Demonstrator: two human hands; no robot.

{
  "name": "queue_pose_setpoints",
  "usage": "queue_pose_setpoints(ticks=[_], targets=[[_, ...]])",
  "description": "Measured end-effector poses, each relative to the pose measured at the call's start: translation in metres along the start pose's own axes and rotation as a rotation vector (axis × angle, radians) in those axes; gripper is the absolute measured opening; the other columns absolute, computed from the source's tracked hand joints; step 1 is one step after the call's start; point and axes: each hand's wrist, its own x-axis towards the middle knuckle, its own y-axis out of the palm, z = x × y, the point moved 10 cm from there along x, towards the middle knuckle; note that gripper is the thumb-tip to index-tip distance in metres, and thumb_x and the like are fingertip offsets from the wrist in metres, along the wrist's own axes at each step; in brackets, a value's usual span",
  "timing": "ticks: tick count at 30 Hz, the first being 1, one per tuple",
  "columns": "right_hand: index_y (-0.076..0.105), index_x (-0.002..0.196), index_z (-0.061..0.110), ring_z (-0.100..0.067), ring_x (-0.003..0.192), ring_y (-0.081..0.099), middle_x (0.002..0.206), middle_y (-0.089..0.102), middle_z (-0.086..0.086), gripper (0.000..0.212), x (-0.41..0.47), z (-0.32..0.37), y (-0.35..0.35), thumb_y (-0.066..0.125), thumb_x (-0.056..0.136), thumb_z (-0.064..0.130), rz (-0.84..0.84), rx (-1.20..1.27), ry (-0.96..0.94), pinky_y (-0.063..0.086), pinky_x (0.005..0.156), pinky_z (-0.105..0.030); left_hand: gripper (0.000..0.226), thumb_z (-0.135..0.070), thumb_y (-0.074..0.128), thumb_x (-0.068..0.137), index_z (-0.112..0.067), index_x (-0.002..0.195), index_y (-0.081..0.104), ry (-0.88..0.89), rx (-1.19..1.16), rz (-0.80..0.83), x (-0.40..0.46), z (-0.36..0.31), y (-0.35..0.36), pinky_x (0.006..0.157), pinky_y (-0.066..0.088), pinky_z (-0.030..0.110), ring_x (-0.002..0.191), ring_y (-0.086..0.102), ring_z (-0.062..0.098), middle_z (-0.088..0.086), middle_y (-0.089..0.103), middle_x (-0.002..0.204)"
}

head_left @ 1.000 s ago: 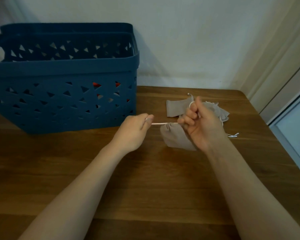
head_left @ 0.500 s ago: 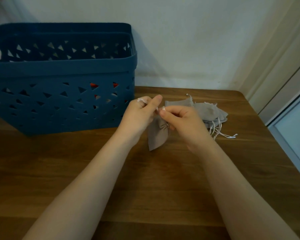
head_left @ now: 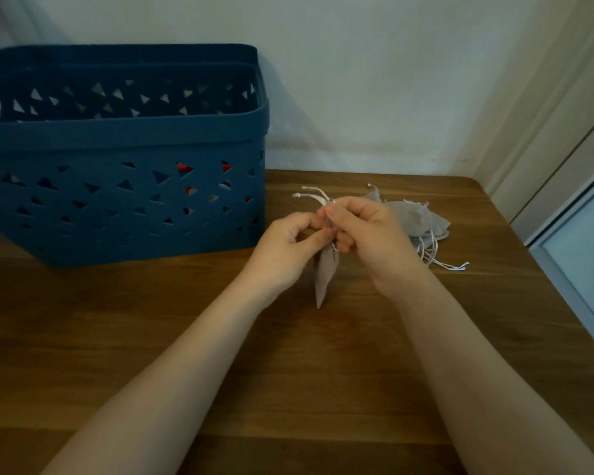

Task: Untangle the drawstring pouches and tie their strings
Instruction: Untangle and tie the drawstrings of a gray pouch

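Both hands meet over the wooden table [head_left: 288,354], right of the blue basket [head_left: 124,186]. Left hand [head_left: 285,248] and right hand [head_left: 371,241] each pinch the neck of a grey pouch [head_left: 324,275], fingers curled; the pouch hangs down between them. Its white strings [head_left: 311,195] stick up toward the basket. Behind the right hand, further from the basket: remaining pouches [head_left: 415,217] piled on the table, loose cords [head_left: 443,264] trailing.

Both hands meet over the brown table [head_left: 323,371]. The left hand [head_left: 285,248] and right hand [head_left: 367,234] pinch the white strings [head_left: 314,197] of a grey pouch [head_left: 324,279] that hangs down. More pouches [head_left: 415,217] lie near a blue basket [head_left: 124,186].
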Motion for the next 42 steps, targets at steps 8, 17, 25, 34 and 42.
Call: queue_pose_setpoints(ticks=[8,17,25,34,42], targets=[[0.065,0.089,0.010,-0.007,0.054,0.047,0.062,0.050,0.003,0.022,-0.005,-0.006,-0.012,0.045,0.095,0.009,-0.106,0.372,0.053,0.047,0.058,-0.023,0.029,-0.024,0.039,0.096,-0.019,0.068,0.045,-0.134,-0.370,0.106,-0.003,0.016,0.016,0.082,0.034,0.038,0.082,0.046,0.020,-0.004,0.051,0.075],[0.068,0.086,0.020,0.002,0.073,0.060,0.070,0.064,0.010,0.024,-0.006,0.027,-0.010,0.048,0.094,0.010,-0.023,-0.052,-0.166,0.046,0.072,-0.012,0.034,-0.038,0.034,0.099,-0.024,0.083,0.060,0.111,0.534,0.207,0.001,-0.007,0.022,0.092,0.032,0.035,0.105,0.034,0.014,-0.007,0.047,0.097],[0.066,0.100,0.030,-0.001,0.094,0.063,0.089,0.070,0.013,0.021,-0.005,0.035,0.024,0.052,0.093,0.015,0.211,-0.291,-0.238,0.049,0.088,-0.021,0.045,-0.053,0.027,0.091,-0.034,0.123,0.053,0.166,0.605,0.289,0.004,-0.003,0.028,0.101,0.039,0.050,0.123,0.043,0.023,0.001,0.049,0.132],[0.050,0.117,0.023,0.009,0.087,0.059,0.093,0.061,0.018,0.025,-0.004,0.012,0.014,0.051,0.093,0.014,0.159,-0.480,-0.159,0.048,0.082,-0.014,0.036,-0.034,0.040,0.098,-0.016,0.071,0.058,-0.109,0.192,0.111,0.001,0.010,-0.001,0.085,0.039,0.043,0.091,0.053,0.026,0.013,0.058,0.091],[0.055,0.085,0.025,0.001,0.077,0.045,0.083,0.046,0.016,0.008,-0.003,0.026,0.005,0.056,0.091,0.020,-0.054,-0.870,-0.353,0.036,0.066,-0.009,0.030,-0.035,0.043,0.098,-0.027,0.082,0.067,-0.285,-0.017,0.053,-0.005,0.028,-0.005,0.085,0.029,0.022,0.095,0.048,-0.004,-0.016,0.059,0.100]])
